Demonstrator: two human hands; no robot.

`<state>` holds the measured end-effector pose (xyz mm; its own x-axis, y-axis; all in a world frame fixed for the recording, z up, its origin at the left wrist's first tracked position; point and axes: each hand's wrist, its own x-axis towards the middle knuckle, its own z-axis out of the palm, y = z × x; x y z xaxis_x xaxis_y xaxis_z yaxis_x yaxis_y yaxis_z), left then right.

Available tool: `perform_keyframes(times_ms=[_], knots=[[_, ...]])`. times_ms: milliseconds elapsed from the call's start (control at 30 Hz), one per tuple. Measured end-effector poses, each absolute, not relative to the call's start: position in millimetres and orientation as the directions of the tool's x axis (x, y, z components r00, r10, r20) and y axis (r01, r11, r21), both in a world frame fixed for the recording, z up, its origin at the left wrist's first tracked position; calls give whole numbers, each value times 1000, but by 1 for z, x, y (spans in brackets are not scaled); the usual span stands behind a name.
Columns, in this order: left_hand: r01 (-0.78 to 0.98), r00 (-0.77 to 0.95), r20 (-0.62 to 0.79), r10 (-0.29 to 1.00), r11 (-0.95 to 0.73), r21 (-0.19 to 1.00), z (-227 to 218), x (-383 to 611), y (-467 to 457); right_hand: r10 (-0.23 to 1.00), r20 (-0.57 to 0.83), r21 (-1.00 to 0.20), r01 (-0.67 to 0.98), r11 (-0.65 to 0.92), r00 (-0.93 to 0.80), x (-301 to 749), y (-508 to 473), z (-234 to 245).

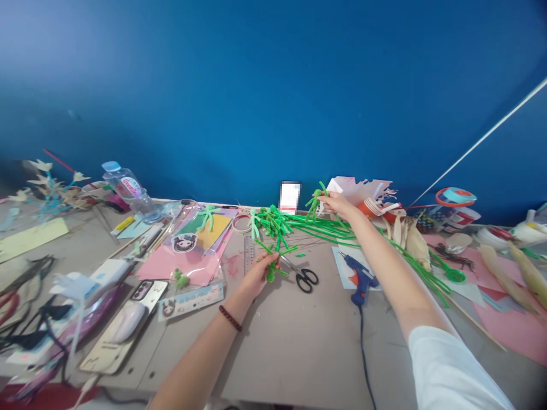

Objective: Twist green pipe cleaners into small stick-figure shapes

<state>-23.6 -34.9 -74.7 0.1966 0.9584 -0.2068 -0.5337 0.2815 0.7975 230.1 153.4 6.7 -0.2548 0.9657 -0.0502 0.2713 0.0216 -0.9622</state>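
Note:
Near the middle of the table, my left hand (257,277) is closed on a green pipe-cleaner figure (270,272) with thin limbs sticking out. My right hand (337,203) reaches toward the wall and pinches a second pipe-cleaner figure (314,204), held up off the table. Between the hands lies a pile of green pipe-cleaner pieces (273,219). Long green stems (325,228) run from it to the right, under my right forearm. Black-handled scissors (306,279) rest just right of my left hand. A blue glue gun (362,278) lies below my right forearm.
A phone-like screen (290,196) leans on the blue wall. On the left are a plastic bottle (128,187), pink paper (156,262) in clear film, and a phone (123,327) with a white mouse (127,323) on it. Dried husks (416,242) and a cup (459,218) stand right. The glue gun's cord (365,353) trails to the front edge.

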Motion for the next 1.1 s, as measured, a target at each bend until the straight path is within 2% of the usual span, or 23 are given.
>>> perform_keyframes(times_ms=[333,567,667,800,933,1000,1100], knots=[[-508,205,-196,959,275,816,-74,-24,-34,943,-112,-960,278,-22,-313,225,158,11],[-513,209,-196,958,278,812,-72,-25,-35,909,-245,-897,434,-80,-338,223,155,30],[-526,197,-213,957,286,801,-72,-24,-35,871,-365,-785,611,-100,-327,225,153,41],[-537,187,-249,950,311,784,-74,-25,-35,873,-421,-517,856,-9,-245,225,155,50],[-537,169,-281,945,327,778,-72,-26,-36,945,-298,-169,982,89,-137,219,164,49],[-536,160,-306,939,343,772,-70,-26,-36,966,-226,-108,989,105,-127,213,168,44],[-535,174,-310,935,354,767,-69,-25,-37,978,-137,-113,984,141,-155,205,172,37]])
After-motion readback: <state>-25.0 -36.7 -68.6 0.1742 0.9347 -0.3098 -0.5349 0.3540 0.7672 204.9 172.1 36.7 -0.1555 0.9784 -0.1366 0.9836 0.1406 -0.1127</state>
